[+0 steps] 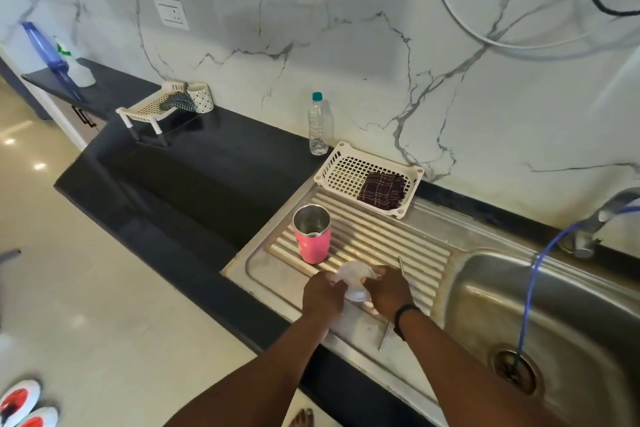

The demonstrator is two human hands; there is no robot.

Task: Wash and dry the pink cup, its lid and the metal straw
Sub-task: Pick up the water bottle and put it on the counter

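The pink cup (312, 235) stands upright and open-topped on the ribbed steel drainboard (388, 236). Just in front of it, my left hand (322, 295) and my right hand (388, 293) both grip the clear lid (354, 279) by its edges above the drainboard. The metal straw (401, 267) lies on the drainboard under my right wrist; its lower end shows again near the front rim.
A white plastic basket (349, 172) with a dark checked cloth (382, 191) sits at the back of the drainboard. A water bottle (318, 125) stands behind it. The sink basin (540, 319) lies to the right, with a tap (602, 218) and blue hose (530, 295).
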